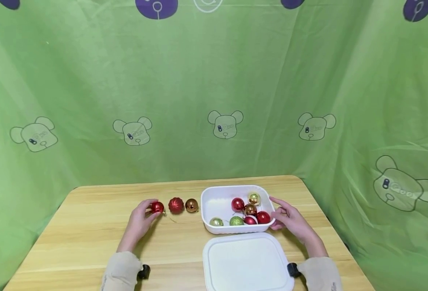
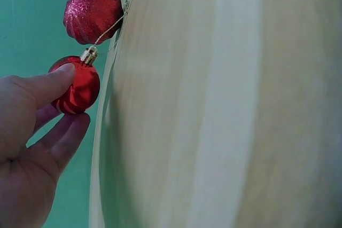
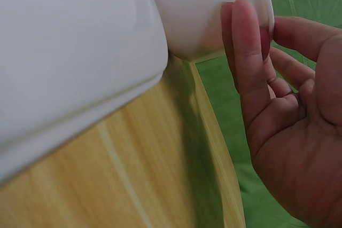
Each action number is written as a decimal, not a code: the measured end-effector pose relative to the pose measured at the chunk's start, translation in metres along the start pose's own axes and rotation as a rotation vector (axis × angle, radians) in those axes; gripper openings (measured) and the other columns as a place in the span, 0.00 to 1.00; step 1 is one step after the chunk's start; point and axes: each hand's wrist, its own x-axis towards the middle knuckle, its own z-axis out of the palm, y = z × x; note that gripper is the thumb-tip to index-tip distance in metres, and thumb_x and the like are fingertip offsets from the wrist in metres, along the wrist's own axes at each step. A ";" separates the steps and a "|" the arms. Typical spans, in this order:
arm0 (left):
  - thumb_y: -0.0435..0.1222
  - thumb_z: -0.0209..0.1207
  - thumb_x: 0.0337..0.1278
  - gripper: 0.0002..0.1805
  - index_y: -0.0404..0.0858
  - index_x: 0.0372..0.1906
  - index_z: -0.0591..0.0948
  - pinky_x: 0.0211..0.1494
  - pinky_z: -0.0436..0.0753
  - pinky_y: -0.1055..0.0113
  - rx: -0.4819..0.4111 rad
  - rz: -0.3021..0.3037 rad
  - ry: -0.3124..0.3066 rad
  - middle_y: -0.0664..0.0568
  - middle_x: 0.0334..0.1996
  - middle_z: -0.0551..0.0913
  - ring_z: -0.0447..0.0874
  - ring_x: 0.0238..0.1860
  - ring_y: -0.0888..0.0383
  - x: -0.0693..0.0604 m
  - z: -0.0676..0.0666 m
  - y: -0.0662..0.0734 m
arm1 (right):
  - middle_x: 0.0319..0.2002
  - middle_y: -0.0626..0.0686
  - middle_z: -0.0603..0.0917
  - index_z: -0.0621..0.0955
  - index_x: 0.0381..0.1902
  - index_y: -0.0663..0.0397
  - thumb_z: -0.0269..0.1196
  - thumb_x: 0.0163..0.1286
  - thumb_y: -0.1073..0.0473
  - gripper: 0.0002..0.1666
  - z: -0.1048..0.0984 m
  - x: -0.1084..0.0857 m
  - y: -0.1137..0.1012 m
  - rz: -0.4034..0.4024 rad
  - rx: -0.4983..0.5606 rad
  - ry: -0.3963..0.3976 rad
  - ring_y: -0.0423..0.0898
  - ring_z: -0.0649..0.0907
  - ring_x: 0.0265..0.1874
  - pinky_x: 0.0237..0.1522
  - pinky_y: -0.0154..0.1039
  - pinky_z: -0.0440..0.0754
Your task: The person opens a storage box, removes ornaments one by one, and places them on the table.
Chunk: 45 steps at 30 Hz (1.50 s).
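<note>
My left hand [image 1: 141,220] pinches a shiny red Christmas bauble [image 1: 157,207] between thumb and fingers, at the left end of a short row. In the left wrist view, its metal cap [image 2: 88,55] points toward a ridged glittery red bauble [image 2: 93,14]. Beyond that one, a bronze bauble [image 1: 191,205] lies beside the white plastic box [image 1: 214,198]. Red, gold, bronze and green baubles sit inside the box, among them a glittery green bauble [image 1: 236,221]. At the box's right end my right hand [image 1: 290,218] grips it, thumb toward the front, fingers along the side.
A white lid [image 1: 246,262] lies flat in front of the box, close to its front wall. All of this stands on a wooden table [image 1: 83,226]. Green curtains [image 1: 185,89] hang behind the table and at both sides.
</note>
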 end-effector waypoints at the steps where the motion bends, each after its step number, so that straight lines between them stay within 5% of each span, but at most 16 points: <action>1: 0.27 0.67 0.63 0.28 0.31 0.68 0.75 0.67 0.83 0.52 0.000 0.000 0.000 0.36 0.61 0.80 0.80 0.63 0.40 0.000 0.000 0.000 | 0.40 0.61 0.79 0.54 0.82 0.62 0.59 0.78 0.65 0.41 0.000 0.000 0.000 0.000 0.003 0.001 0.49 0.89 0.33 0.41 0.44 0.92; 45: 0.27 0.66 0.63 0.30 0.30 0.70 0.73 0.68 0.81 0.48 -0.017 -0.007 -0.033 0.32 0.64 0.78 0.80 0.64 0.35 0.000 0.004 -0.001 | 0.40 0.59 0.80 0.56 0.82 0.60 0.60 0.78 0.64 0.41 -0.001 0.002 0.004 0.021 -0.006 0.011 0.50 0.89 0.34 0.42 0.44 0.92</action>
